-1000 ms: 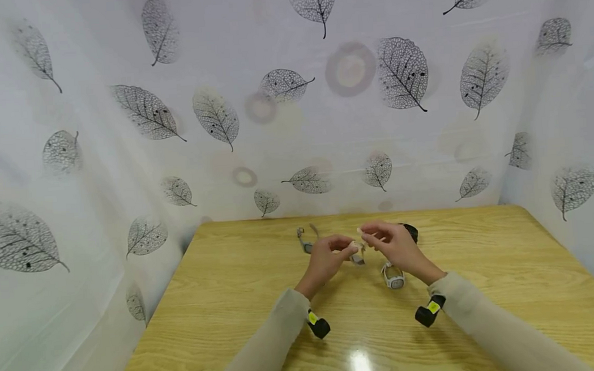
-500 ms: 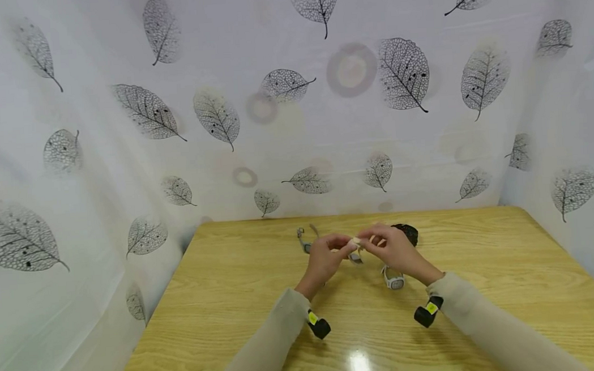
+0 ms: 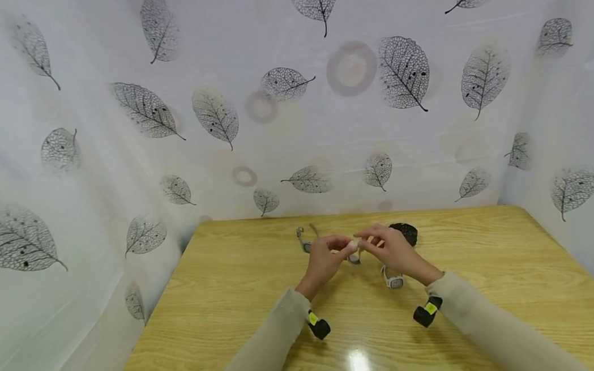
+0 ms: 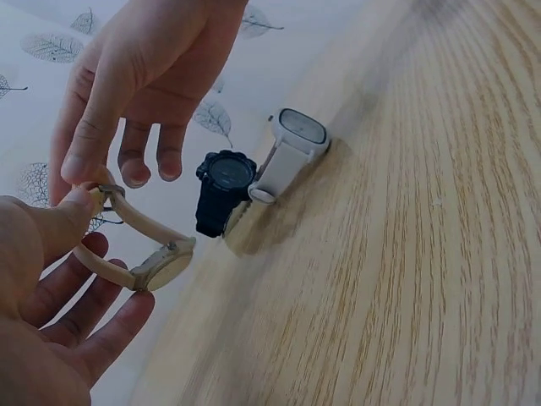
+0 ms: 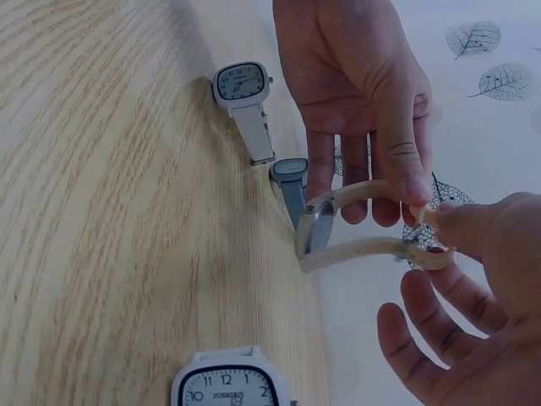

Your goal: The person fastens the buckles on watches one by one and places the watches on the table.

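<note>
A wristwatch with a beige strap (image 4: 152, 224) hangs in the air between my two hands, its strap bent into a loop and its case lowermost in the head view. My left hand (image 3: 326, 260) pinches the strap near the metal buckle (image 4: 108, 193) with thumb and fingers. On the other side, my right hand (image 3: 395, 252) pinches the strap at the same place, its thumb and forefinger meeting the left fingertips. In the right wrist view the watch case (image 5: 314, 228) shows edge-on. Whether the strap end passes through the buckle is hidden by the fingers.
Several other watches lie on the wooden table (image 3: 264, 323): a black one (image 3: 404, 234) behind my right hand, a white one (image 3: 395, 281) below it, a grey-blue one (image 3: 306, 245) behind my left hand. Another white watch (image 5: 241, 85) shows in the right wrist view. A leaf-print curtain (image 3: 293, 123) surrounds the table.
My right hand has moved left and slightly down, closing the gap to my left fingertips at the strap. The watch has shifted slightly left. My left hand has barely moved.
</note>
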The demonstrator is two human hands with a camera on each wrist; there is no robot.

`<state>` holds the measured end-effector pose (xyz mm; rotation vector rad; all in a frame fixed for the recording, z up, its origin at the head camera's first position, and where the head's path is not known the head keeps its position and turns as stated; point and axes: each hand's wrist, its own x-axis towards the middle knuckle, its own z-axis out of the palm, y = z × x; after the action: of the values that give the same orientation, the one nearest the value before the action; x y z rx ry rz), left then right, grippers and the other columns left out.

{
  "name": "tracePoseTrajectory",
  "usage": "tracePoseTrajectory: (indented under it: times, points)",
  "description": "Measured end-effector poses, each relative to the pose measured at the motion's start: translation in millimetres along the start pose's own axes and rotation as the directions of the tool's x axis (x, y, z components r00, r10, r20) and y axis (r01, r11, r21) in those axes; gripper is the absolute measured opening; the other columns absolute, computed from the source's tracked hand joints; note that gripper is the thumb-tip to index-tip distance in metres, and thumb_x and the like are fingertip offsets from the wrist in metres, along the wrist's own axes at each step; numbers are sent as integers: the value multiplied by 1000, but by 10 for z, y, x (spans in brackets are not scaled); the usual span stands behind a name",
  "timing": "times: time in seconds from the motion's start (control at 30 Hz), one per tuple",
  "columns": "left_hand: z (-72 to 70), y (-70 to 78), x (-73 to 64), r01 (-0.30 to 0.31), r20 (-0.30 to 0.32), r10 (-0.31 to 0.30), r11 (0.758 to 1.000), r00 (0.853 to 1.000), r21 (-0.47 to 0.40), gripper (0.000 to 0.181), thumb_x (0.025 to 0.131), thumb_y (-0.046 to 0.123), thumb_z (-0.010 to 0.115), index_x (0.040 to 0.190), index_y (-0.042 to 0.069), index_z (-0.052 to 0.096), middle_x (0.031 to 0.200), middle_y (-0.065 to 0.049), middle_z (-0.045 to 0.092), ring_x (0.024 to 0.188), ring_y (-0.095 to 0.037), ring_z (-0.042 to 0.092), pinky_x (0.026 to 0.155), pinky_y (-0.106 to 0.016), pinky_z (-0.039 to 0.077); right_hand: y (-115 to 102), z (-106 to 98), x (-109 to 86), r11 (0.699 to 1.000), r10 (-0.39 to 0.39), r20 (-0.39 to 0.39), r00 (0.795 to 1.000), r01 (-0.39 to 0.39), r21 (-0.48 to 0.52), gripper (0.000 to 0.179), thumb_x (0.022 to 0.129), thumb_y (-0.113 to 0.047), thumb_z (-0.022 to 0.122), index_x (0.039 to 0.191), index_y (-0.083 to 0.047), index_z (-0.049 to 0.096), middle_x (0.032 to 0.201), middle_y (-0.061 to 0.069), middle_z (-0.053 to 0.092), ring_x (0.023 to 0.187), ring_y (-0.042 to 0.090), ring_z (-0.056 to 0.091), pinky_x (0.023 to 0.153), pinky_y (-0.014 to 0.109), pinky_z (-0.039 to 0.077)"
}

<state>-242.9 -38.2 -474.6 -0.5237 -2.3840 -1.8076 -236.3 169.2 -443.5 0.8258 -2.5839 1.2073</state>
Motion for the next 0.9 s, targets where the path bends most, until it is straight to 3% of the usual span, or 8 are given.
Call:
tracePoseTrajectory:
  times: [0.1,0.27,0.7,0.9]
  points:
    - [2,-17,-1,5,-11,-5,1000,1000,2,17,93,21,79,104,8,79,96,-2,77,79,-9,70,67,-25,60,8,-5,-15,999,27,-23,999,-26,41,30,102,-21,68,130,-10,69,110,7,72,84,27,71,67,30,58]
    - [-4,-33,0,22,-21,-22,1000,1000,-14,18,92,22,80,104,9,79,95,0,76,80,-9,69,68,-29,61,35,-20,-34,998,27,-53,998,-23,66,21,102,-20,68,121,-11,72,111,4,73,87,23,71,73,32,60]
    - [0,-17,-4,22,-11,-22,1000,1000,17,15,94,22,79,104,11,80,97,0,77,81,-9,69,66,-25,59,32,43,-5,1000,-23,-68,997,24,13,13,98,-16,73,109,-12,77,102,2,74,80,18,69,69,30,59]
    - [4,-14,-4,20,-1,-20,1000,1000,10,16,94,22,78,104,10,80,97,-1,77,80,-8,69,66,-25,59,43,71,-16,1000,-5,-65,998,6,6,17,99,-19,71,113,-12,77,107,3,74,83,17,69,71,29,60]
